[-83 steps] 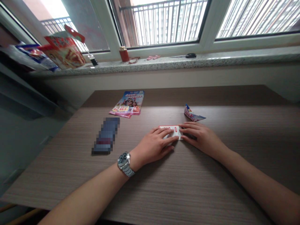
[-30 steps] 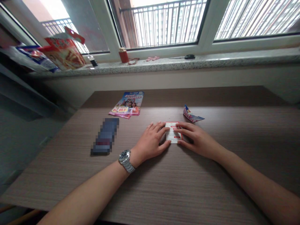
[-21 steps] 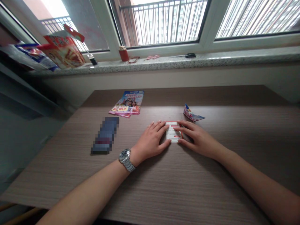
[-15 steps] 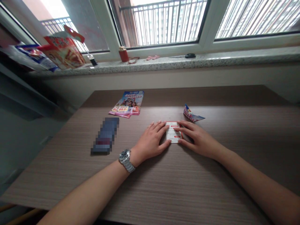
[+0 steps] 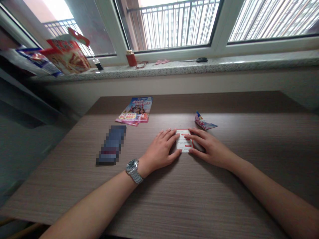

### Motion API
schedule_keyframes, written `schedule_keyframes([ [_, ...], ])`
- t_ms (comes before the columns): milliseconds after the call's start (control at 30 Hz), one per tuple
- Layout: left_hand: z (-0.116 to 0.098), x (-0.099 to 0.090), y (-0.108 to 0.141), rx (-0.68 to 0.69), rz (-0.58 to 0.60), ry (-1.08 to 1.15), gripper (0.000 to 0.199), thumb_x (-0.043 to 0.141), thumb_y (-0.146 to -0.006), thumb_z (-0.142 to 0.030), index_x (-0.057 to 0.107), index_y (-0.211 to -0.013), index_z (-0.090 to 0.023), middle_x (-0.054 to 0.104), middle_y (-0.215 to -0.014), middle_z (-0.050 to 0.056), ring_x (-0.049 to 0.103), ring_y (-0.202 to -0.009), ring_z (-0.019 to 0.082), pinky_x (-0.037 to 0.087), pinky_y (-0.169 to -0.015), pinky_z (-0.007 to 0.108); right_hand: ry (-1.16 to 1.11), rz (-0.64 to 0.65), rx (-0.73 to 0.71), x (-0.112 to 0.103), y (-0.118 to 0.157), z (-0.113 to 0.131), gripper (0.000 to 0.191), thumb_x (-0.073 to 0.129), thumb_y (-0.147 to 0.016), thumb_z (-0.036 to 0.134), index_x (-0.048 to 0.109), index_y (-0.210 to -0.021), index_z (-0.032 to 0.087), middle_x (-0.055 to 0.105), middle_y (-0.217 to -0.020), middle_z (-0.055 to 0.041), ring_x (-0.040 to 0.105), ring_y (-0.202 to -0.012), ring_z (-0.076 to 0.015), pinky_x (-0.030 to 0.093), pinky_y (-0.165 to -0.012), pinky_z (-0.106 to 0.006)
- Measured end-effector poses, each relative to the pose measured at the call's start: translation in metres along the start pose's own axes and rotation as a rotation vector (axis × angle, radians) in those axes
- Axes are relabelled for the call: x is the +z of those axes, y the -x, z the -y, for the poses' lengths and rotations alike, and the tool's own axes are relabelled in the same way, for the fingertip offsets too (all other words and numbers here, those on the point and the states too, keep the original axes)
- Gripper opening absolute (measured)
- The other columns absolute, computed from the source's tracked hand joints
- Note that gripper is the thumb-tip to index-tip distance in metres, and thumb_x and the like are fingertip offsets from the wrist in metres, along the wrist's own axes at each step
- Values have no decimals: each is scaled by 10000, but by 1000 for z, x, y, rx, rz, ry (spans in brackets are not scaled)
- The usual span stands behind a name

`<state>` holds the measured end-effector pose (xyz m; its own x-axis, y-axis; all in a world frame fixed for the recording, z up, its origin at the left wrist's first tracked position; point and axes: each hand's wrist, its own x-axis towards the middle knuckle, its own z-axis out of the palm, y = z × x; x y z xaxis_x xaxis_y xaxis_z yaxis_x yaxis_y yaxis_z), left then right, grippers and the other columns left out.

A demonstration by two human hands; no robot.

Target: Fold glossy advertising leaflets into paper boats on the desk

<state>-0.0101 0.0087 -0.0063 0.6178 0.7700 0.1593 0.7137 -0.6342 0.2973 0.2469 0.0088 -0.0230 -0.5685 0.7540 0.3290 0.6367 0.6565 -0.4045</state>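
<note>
A small white sheet of paper (image 5: 183, 142) with red labels and a red edge lies flat on the brown table (image 5: 154, 205). On its left edge rest the fingertips of my left hand (image 5: 161, 149), fingers spread, with a metal watch (image 5: 134, 171) at the wrist. My right hand (image 5: 211, 147) touches the right side of the sheet, its fingers apart, one fingertip lying over the print. Neither hand grips anything. Just behind my right hand stands a folded colourful paper piece (image 5: 204, 122).
A stack of colourful flyers (image 5: 137, 109) lies at the back left, with a blurred dark flat object (image 5: 111, 145) in front of it. On the windowsill (image 5: 171, 68) are snack bags (image 5: 72, 56), a red container (image 5: 131, 58) and scissors (image 5: 201, 60).
</note>
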Motion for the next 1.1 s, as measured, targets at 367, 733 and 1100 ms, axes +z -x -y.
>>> schedule_keyframes([
  [367, 0, 0, 1, 9, -19, -6, 567, 535, -988, -412, 412, -1510, -231, 382, -1607, 100, 328, -1503, 272, 244, -1262, 495, 28, 0, -6, 1, 0, 0, 442, 594, -972, 397, 592, -1389, 252, 497, -1509, -160, 486, -1390, -321, 438, -1130, -543],
  [733, -15, -10, 0, 236, -22, 46, 320, 464, -1038, -275, 599, -1327, -241, 634, -1318, 76, 597, -1226, 234, 462, -1118, 431, 8, 3, 44, 0, 1, 1, 420, 598, -969, 407, 592, -1360, 253, 502, -1503, -148, 505, -1371, -323, 445, -1128, -535],
  [1100, -10, -8, 2, 152, -54, -7, 315, 547, -1012, -315, 601, -1310, -228, 570, -1428, 81, 578, -1283, 222, 326, -1232, 472, -21, -4, -46, 0, 5, -4, 350, 584, -984, 332, 636, -1312, 218, 499, -1499, -166, 475, -1393, -323, 425, -1144, -536],
])
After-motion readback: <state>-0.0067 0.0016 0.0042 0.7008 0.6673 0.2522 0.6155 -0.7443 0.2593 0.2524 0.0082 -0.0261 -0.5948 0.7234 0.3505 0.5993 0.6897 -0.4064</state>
